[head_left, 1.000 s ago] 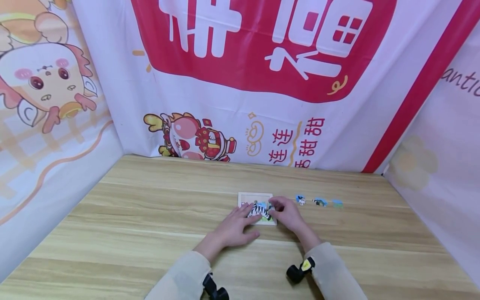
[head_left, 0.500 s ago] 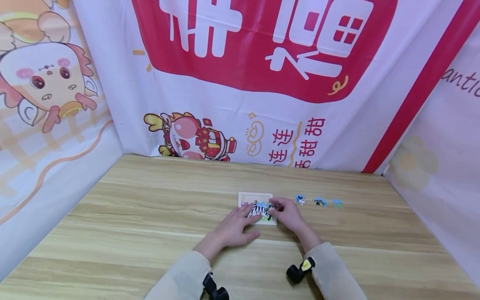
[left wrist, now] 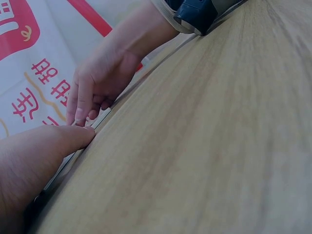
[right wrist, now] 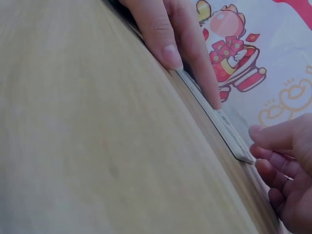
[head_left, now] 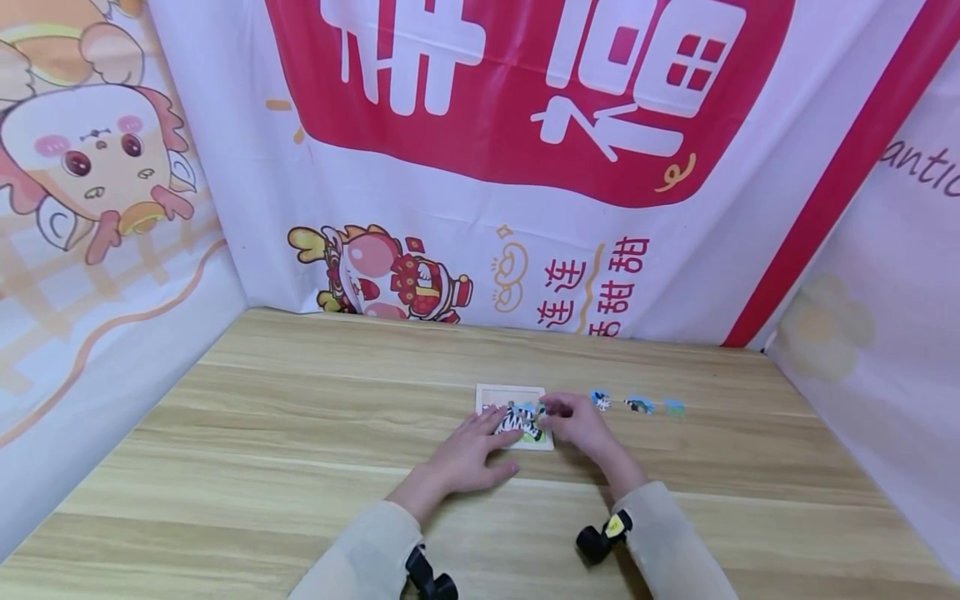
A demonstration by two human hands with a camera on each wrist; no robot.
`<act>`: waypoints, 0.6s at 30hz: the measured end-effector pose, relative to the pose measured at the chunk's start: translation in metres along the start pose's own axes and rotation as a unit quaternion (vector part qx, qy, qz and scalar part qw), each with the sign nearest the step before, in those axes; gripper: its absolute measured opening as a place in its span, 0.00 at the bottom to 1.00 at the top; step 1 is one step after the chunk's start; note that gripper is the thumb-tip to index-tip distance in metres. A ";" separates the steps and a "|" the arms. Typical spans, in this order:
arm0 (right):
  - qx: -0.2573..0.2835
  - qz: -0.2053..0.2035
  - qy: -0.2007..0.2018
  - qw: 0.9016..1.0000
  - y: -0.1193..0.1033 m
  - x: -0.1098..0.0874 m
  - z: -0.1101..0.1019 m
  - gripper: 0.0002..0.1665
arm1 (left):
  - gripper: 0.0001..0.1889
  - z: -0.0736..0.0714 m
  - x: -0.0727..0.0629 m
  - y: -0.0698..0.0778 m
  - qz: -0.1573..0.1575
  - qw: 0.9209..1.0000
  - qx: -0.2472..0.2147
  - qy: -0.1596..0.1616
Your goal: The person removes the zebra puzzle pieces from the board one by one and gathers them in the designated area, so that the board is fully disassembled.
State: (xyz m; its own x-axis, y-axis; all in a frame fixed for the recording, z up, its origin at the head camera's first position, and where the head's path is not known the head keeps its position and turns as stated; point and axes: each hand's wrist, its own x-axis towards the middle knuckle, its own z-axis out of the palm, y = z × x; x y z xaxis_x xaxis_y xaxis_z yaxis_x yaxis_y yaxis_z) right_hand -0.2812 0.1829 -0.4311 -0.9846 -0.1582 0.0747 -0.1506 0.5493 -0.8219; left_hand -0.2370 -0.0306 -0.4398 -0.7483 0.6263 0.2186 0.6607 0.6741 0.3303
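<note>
Tabletop (head_left: pixel 300 433): fitting step, I judge. Left hand (head_left: pixel 474 454) spread on puzzle board (head_left: pixel 517 396); right hand (head_left: pixel 581 427), grip unclear. Next probably needs alignment.

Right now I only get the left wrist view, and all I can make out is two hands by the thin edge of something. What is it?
Observer: The head view shows a framed puzzle board with a zebra picture on it.
Operator: Oh, nice! Any other bits lying about?
Observer: Yes, three loose pieces lie in a row on the table, to the right of the right hand.
Operator: And does the picture fill the whole board?
Observer: No, a plain pale strip shows along its far side; the left hand hides part of the rest.
</note>
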 end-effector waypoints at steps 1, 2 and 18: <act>0.001 0.005 -0.002 1.000 0.000 0.000 -0.001 0.19 | 0.28 0.000 0.000 0.000 0.000 1.000 0.001 0.001; 0.003 0.011 -0.004 1.000 -0.001 0.000 -0.002 0.20 | 0.28 0.000 0.000 0.000 0.000 1.000 0.001 0.001; 0.045 0.030 -0.004 0.999 -0.001 -0.005 -0.043 0.23 | 0.28 0.001 0.000 -0.001 0.004 1.000 0.000 0.006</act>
State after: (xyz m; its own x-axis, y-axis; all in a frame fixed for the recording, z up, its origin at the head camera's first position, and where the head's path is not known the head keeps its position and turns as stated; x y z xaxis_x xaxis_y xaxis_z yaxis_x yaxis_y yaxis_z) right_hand -0.2798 0.2179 -0.4063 -0.9909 -0.1334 0.0188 -0.0816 0.4827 -0.8720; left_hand -0.2376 -0.0304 -0.4413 -0.7442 0.6267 0.2311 0.6659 0.6695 0.3291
